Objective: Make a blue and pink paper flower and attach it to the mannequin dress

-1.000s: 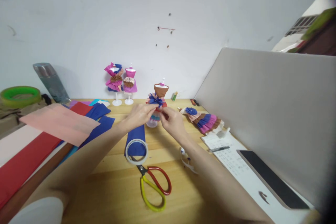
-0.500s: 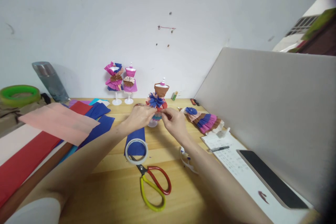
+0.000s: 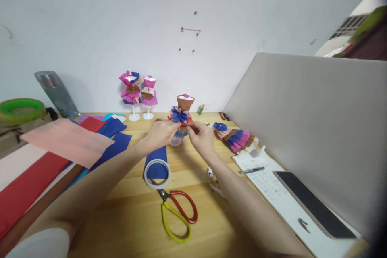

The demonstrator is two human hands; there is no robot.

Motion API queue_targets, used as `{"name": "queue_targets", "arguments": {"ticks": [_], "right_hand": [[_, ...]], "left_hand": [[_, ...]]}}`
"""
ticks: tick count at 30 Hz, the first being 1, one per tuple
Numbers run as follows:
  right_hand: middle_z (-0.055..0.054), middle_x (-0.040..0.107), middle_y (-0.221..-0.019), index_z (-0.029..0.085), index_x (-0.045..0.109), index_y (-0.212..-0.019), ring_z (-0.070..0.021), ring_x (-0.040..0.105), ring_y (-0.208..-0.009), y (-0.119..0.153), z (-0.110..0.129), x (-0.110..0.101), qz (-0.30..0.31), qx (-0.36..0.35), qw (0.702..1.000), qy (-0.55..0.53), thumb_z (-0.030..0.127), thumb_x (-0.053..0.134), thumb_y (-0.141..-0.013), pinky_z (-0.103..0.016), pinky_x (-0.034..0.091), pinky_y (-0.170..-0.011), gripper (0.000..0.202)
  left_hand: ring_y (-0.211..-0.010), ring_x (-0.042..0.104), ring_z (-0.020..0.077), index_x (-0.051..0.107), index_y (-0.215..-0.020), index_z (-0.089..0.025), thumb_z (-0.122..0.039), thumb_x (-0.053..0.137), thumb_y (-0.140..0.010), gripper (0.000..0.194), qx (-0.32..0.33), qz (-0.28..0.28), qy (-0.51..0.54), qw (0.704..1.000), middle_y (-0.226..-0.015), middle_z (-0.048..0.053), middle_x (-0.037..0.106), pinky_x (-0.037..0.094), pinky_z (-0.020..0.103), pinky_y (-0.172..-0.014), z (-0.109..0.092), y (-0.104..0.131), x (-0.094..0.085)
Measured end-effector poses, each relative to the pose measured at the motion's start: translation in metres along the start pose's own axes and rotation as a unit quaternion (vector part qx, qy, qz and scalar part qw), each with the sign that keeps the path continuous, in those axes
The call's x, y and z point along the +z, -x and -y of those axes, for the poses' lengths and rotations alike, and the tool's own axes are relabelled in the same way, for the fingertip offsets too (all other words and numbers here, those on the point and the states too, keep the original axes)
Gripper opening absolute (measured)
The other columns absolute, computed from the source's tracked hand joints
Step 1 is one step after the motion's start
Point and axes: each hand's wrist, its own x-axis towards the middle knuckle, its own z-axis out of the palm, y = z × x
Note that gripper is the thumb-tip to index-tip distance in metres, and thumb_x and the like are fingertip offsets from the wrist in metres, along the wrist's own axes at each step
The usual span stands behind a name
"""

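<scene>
A small mannequin [image 3: 185,102] in a brown top stands upright near the wall, with a blue paper flower [image 3: 179,114] at its waist and red and light blue ruffles below. My left hand [image 3: 163,132] pinches at the skirt's left side, under the flower. From the right, my right hand [image 3: 201,135] has thumb and forefinger pressed together at the red ruffle [image 3: 184,125]. The fingertips of both hands nearly meet there. What lies between them is too small to make out.
Scissors [image 3: 165,196] and a tape roll [image 3: 157,187] lie in front. Crepe paper [image 3: 69,139] covers the left side. Two dressed mannequins [image 3: 132,88] stand behind. A ruffled dress [image 3: 237,139], pen [image 3: 254,170] and phone [image 3: 316,203] are at the right.
My right hand has shifted very slightly at the ruffle. The whole view has moved a little; otherwise the things stand as before.
</scene>
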Motion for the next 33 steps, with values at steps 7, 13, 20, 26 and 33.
{"name": "queue_targets", "arguments": {"ticks": [7,13,20,26,33], "right_hand": [[-0.004,0.070,-0.066,0.017,0.070,-0.080,-0.0183,0.062,-0.058,-0.008,-0.004,0.014,-0.025,0.052,0.998,-0.036,0.031,0.061,-0.074,-0.030,0.050,-0.059,0.018],[-0.006,0.069,-0.074,0.017,0.069,-0.085,-0.0189,0.062,-0.063,-0.010,-0.004,0.020,-0.043,-0.005,0.999,-0.007,0.028,0.060,-0.076,-0.032,0.051,-0.064,0.017],[-0.011,0.070,-0.095,0.017,0.069,-0.104,-0.0199,0.063,-0.070,-0.002,0.002,0.016,-0.003,-0.102,0.988,0.112,0.021,0.050,-0.086,-0.031,0.048,-0.064,0.026],[-0.012,0.070,-0.096,0.018,0.066,-0.115,-0.0220,0.064,-0.071,0.005,-0.004,0.014,0.032,-0.160,0.957,0.239,0.018,0.046,-0.090,-0.030,0.043,-0.059,0.032],[-0.008,0.069,-0.088,0.019,0.069,-0.100,-0.0174,0.061,-0.066,0.006,-0.003,0.011,0.017,-0.136,0.972,0.191,0.018,0.051,-0.087,-0.027,0.043,-0.060,0.022]], "left_hand": [[-0.071,0.063,0.0175,0.072,-0.076,-0.018,-0.023,0.055,-0.083,0.019,-0.087,-0.067,0.159,0.981,-0.075,0.005,0.072,0.046,0.026,-0.068,0.001,-0.004,0.001],[-0.062,0.060,0.0143,0.070,-0.067,-0.013,-0.023,0.060,-0.074,0.016,-0.161,-0.100,0.304,0.934,-0.064,0.003,0.069,0.045,0.024,-0.060,0.000,-0.016,0.006],[-0.045,0.046,0.0077,0.063,-0.060,-0.014,-0.022,0.058,-0.070,0.014,-0.217,-0.094,0.391,0.890,-0.048,-0.003,0.055,0.037,0.020,-0.045,-0.006,-0.016,-0.004],[-0.042,0.046,0.0072,0.063,-0.068,-0.012,-0.027,0.065,-0.071,0.015,-0.276,-0.083,0.430,0.855,-0.053,-0.002,0.058,0.033,0.019,-0.041,-0.015,-0.017,-0.006],[-0.032,0.033,0.0027,0.057,-0.061,-0.012,-0.017,0.059,-0.074,0.015,-0.318,-0.063,0.472,0.820,-0.044,-0.004,0.048,0.019,0.018,-0.036,-0.018,-0.021,-0.004]]}}
